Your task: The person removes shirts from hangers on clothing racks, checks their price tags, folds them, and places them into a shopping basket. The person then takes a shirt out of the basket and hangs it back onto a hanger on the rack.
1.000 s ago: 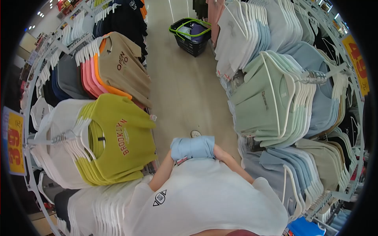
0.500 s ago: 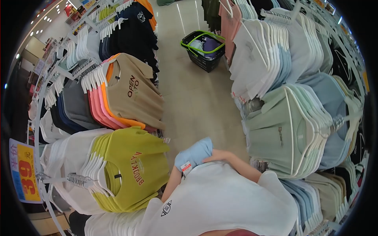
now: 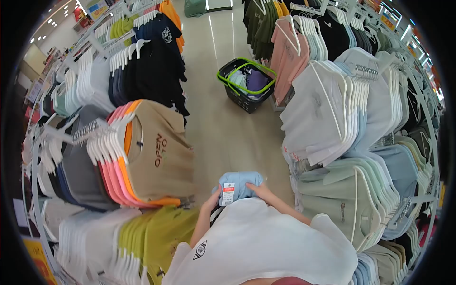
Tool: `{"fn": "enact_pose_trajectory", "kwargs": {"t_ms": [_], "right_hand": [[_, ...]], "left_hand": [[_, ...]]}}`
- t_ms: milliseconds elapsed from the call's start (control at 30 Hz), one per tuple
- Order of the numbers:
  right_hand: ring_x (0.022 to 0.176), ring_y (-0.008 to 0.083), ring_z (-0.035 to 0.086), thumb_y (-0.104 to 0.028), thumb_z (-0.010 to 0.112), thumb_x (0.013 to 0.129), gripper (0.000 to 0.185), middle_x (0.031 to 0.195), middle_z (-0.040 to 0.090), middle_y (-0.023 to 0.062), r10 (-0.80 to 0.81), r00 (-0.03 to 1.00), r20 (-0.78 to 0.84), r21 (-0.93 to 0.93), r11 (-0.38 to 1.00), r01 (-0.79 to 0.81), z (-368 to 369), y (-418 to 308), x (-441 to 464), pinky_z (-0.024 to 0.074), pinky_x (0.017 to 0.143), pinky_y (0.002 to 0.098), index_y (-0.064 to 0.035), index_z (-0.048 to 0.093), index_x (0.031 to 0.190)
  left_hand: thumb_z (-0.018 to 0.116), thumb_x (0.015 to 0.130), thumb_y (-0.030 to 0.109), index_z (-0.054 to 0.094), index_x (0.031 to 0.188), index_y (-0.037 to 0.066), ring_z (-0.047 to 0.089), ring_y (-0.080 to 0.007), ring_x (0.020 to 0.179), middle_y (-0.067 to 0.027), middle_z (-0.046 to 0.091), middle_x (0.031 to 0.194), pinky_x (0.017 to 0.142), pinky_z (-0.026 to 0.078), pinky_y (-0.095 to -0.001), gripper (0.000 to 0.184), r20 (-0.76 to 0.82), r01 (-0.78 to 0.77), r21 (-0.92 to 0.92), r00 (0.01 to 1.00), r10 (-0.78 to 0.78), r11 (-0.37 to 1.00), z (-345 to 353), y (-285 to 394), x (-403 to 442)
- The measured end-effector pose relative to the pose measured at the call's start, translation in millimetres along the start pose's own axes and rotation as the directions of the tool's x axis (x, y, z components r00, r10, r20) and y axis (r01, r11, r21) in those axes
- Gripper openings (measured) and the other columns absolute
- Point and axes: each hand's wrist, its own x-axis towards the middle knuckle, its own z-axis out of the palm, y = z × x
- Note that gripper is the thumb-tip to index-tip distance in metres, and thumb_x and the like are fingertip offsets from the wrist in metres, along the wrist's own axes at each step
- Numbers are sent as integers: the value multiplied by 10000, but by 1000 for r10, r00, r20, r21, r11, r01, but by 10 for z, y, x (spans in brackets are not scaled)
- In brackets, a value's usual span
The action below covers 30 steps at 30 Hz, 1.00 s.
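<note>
Low in front of my chest is a rolled light blue garment [image 3: 243, 179], perhaps a T-shirt. A white and red price tag [image 3: 228, 193] hangs on its near left side. My left hand [image 3: 215, 196] grips the roll at its left end, with most fingers hidden behind it and the tag. On the right end my right hand [image 3: 259, 190] is closed, thumb on top and the other fingers out of sight. Farther along the aisle a black basket [image 3: 251, 103] with green handles stands on the floor, holding purple and pale blue cloth [image 3: 257, 81].
Racks of hanging shirts line both sides of the aisle. Nearest on the left are a tan shirt [image 3: 159, 156] and yellow-green shirts [image 3: 166, 237]. On the right hang pale green shirts [image 3: 327, 199], white shirts [image 3: 316, 109] and a pink shirt [image 3: 286, 52]. Shiny floor tiles [image 3: 223, 142] run between.
The blue roll has turned from tilted to level, and its tag now faces me. My right hand has shifted onto its right end. The view has tipped up, showing more of the aisle.
</note>
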Motion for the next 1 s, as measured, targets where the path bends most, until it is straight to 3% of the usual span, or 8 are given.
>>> {"fn": "enact_pose_trajectory", "kwargs": {"t_ms": [133, 233, 500, 600, 700, 833, 900, 1000], "right_hand": [[953, 134, 479, -189, 616, 738, 447, 1029, 524, 65, -165, 982, -97, 59, 983, 171, -87, -262, 651, 382, 821, 269, 1, 446, 1105], [946, 131, 477, -193, 617, 739, 417, 1026, 523, 60, -286, 939, -189, 76, 950, 304, -201, -375, 983, 381, 816, 272, 0, 465, 1075], [991, 140, 453, -135, 618, 736, 426, 1061, 498, 67, -202, 900, -386, 143, 951, 275, -574, -713, 1475, 353, 852, 266, -3, 445, 1102], [1007, 144, 446, -136, 614, 735, 423, 1068, 497, 71, -103, 898, -428, 316, 914, 255, -807, -839, 1850, 348, 857, 270, -3, 447, 1101], [1012, 139, 435, -136, 610, 735, 451, 1089, 479, 69, -148, 926, -347, 170, 961, 218, -1267, -1337, 2495, 343, 862, 273, -6, 422, 1125], [927, 125, 471, -137, 620, 724, 408, 1013, 518, 60, -316, 905, -285, -1, 944, 330, -1660, -1883, 3131, 378, 815, 266, 2, 461, 1074], [886, 125, 484, -123, 600, 734, 356, 957, 530, 52, -514, 791, -331, -41, 845, 532, -1783, -2216, 3396, 395, 785, 276, 12, 467, 1035], [820, 148, 523, -150, 611, 719, 378, 896, 559, 76, -406, 872, -272, -110, 914, 391, -1962, -2640, 3655, 417, 743, 277, 22, 464, 1021]], "left_hand": [[672, 687, 275, 346, 1186, -7, 433, -188, 1054, -119, 460, 1130, 898, 334, -302, 660, 187, -192, 397, 974, 126, 897, 135, 857, 352], [696, 658, 218, 324, 1196, 3, 454, -174, 1030, -94, 447, 1149, 872, 359, -288, 689, 241, -184, 414, 967, 88, 891, 346, 1238, 618], [687, 659, 146, 433, 1103, 5, 504, -151, 932, -75, 531, 1028, 785, 417, -279, 530, 285, -225, 589, 957, 61, 776, 803, 1771, 1526], [696, 651, 136, 467, 1063, 15, 519, -143, 892, -66, 549, 981, 753, 435, -275, 486, 329, -299, 603, 938, 111, 740, 931, 1977, 1943], [686, 659, 101, 488, 1027, 22, 534, -138, 850, -54, 559, 940, 736, 445, -273, 425, 327, -324, 675, 937, 124, 663, 1229, 2554, 2454], [652, 699, 130, 534, 959, 8, 546, -129, 816, -58, 589, 891, 719, 444, -273, 310, 327, -446, 517, 892, 312, 731, 1481, 3039, 3049], [644, 707, 128, 532, 957, 1, 548, -129, 805, -66, 588, 892, 708, 446, -269, 303, 347, -524, 526, 851, 393, 670, 1687, 3368, 3215], [638, 710, 126, 528, 950, -6, 552, -133, 803, -75, 588, 890, 703, 446, -267, 295, 260, -528, 515, 847, 465, 675, 1822, 3561, 3445]]}}
